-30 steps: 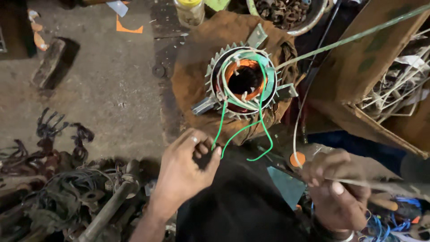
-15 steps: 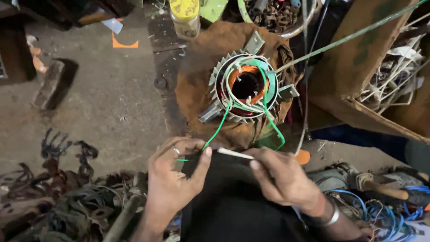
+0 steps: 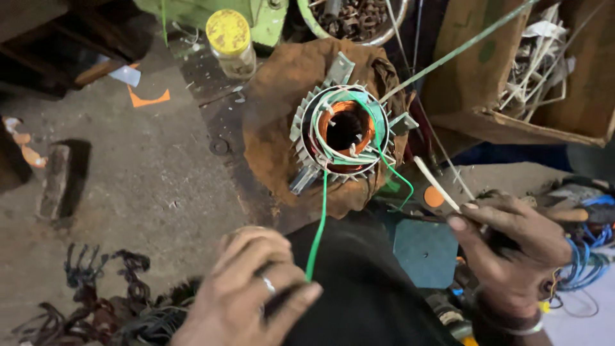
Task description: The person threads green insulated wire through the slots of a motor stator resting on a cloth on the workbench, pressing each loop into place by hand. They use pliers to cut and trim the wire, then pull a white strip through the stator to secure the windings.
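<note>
Dusty workshop floor [image 3: 128, 173], scrap all round. Motor stator [image 3: 343, 131] stands upright on brown cloth [image 3: 275, 109], ahead of both hands. Left hand [image 3: 246, 291] pinched shut on green wire [image 3: 318, 224], which runs taut up to copper winding. Right hand [image 3: 506, 240] clenched round thin white sleeve [image 3: 435, 184], tip pointing toward stator. Risk: hard tug snaps or kinks wire, scrapes winding, tips stator off cloth. Yellow-lidded jar [image 3: 229, 38] stands well beyond.
</note>
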